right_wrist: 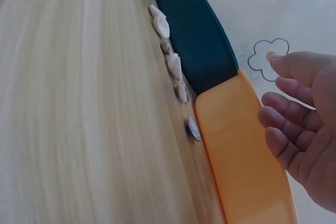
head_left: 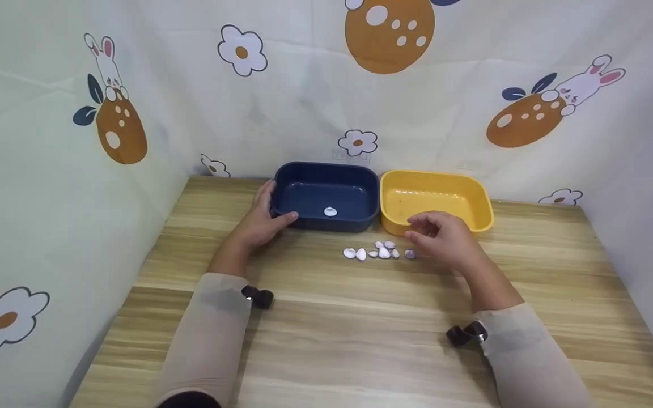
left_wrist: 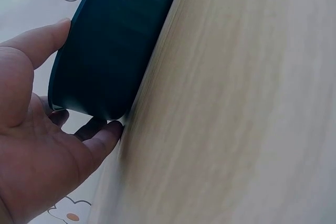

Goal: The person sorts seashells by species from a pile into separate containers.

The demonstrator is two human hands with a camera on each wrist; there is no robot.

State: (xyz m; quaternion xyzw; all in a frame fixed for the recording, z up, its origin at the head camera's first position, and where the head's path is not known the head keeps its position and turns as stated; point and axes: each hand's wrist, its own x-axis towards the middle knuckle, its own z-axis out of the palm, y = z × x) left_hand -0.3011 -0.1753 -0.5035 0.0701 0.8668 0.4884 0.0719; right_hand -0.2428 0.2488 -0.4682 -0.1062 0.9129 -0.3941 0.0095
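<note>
My left hand point(head_left: 261, 224) holds the left end of a dark blue plastic bin point(head_left: 332, 224), thumb at its front rim and fingers along its side. One white seashell point(head_left: 330, 211) lies inside that bin. Over the front edge of the yellow bin point(head_left: 391, 226) hovers my right hand point(head_left: 445, 238); its fingers point(right_wrist: 283, 111) are loosely bent, and nothing shows between them in the right wrist view. Below it on the table is a darker, purplish seashell point(head_left: 410, 254). Several pale seashells point(head_left: 384, 252) cluster to its left, with two white seashells point(head_left: 350, 253) farther left.
Both bins stand side by side on a wood-grain table point(head_left: 360, 340), close to a patterned cloth backdrop point(head_left: 304, 102). Cloth also hangs at the left and right sides. The seashells lie just in front of the bins.
</note>
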